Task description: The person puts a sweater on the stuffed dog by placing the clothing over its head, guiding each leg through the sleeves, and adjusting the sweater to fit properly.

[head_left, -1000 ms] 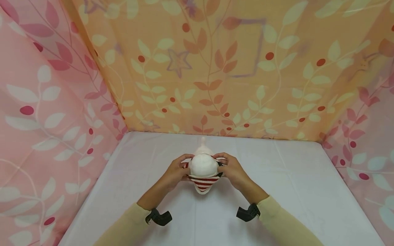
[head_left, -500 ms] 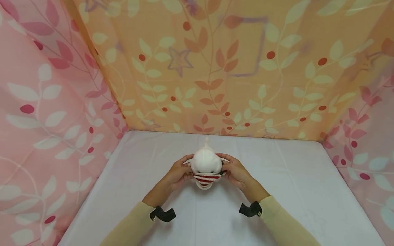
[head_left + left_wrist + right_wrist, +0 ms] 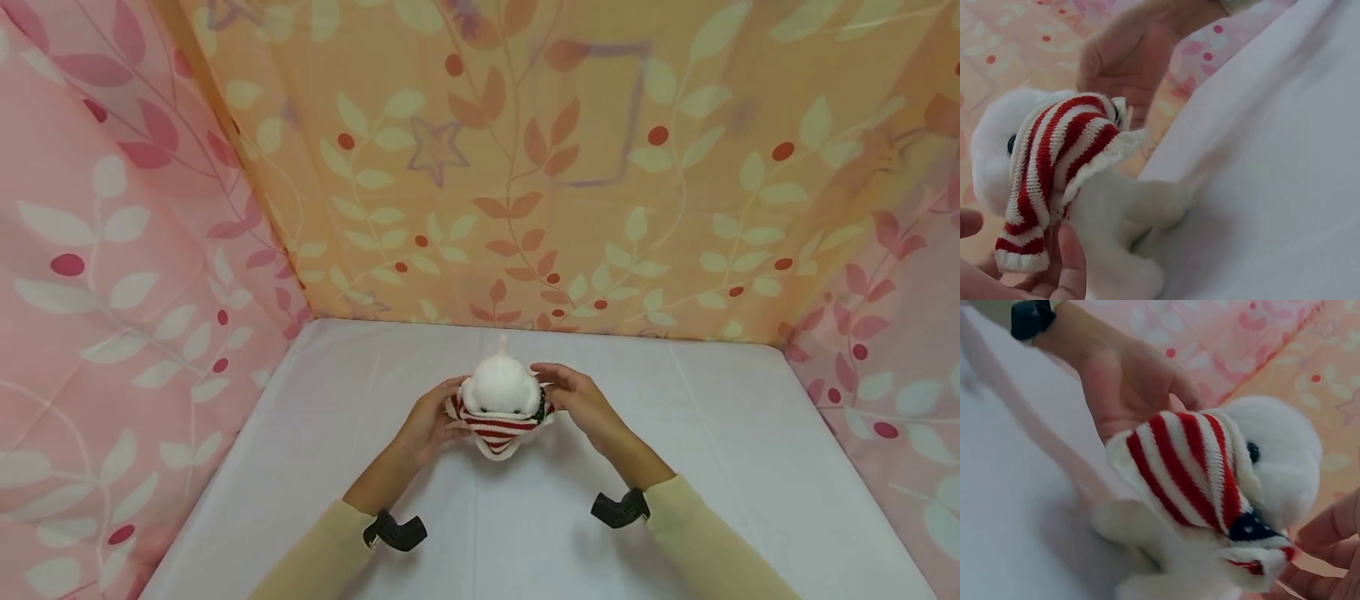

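A white plush toy [image 3: 501,383] sits on the white table with its back toward the head camera. Round its neck and lower face goes a red-and-white striped knitted scarf [image 3: 495,432], with a dark starred patch [image 3: 1250,525] at one side. My left hand [image 3: 423,425] holds the scarf's left end, which drapes between thumb and fingers in the left wrist view. On the other side, my right hand [image 3: 588,408] has loosely bent fingers [image 3: 1329,528] right at the scarf's corner, the index finger lifted beside the toy's head. A dark eye [image 3: 1012,144] shows above the scarf.
The white table [image 3: 675,467] stretches out around the toy. An orange leaf-print cloth [image 3: 510,167] hangs behind it, with pink patterned cloths [image 3: 135,333] at the sides. Each wrist wears a black camera mount [image 3: 397,532].
The toy has tilted back and its scarf sides now spread out wider. My right hand has loosened and moved slightly outward, its index finger lifting. The left hand stays at the toy's side.
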